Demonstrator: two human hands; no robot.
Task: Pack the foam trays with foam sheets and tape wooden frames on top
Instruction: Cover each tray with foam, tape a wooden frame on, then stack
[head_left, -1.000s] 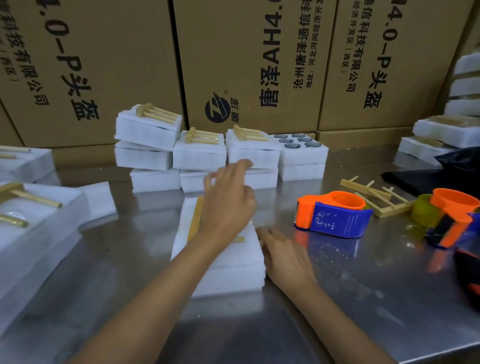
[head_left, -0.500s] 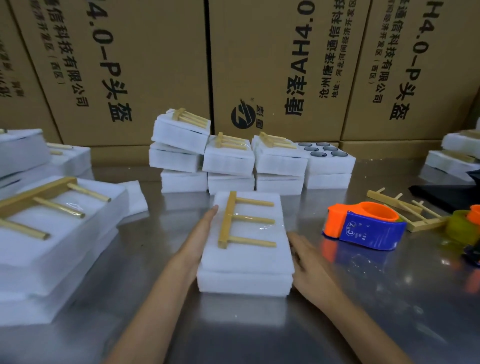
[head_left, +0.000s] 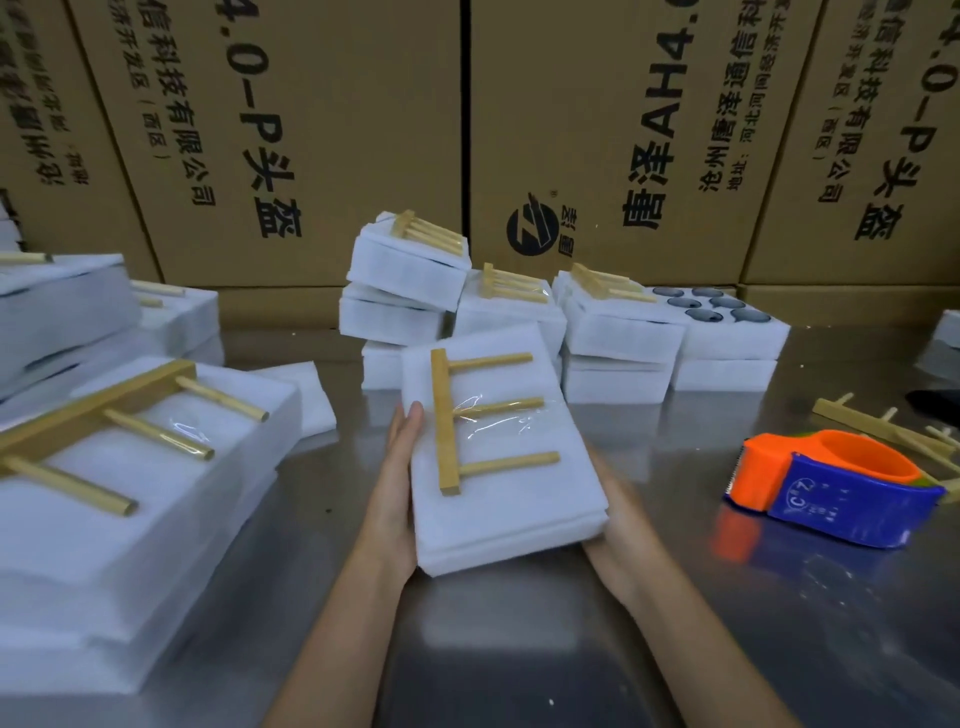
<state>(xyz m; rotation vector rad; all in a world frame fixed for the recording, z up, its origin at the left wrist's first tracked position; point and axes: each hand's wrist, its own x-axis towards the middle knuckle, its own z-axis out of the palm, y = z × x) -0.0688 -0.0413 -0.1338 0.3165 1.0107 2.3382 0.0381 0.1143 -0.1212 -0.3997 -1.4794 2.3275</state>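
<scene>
Head view: left hand (head_left: 396, 488) and right hand (head_left: 621, 525), fingers straight, clasp foam tray (head_left: 498, 467).

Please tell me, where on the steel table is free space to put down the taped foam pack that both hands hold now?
Bare steel table lies near the edge, between the left foam pile and the tape dispenser, under the pack held by the left hand and right hand. A strip also shows before the back stacks. Left side and far right are crowded.
</scene>
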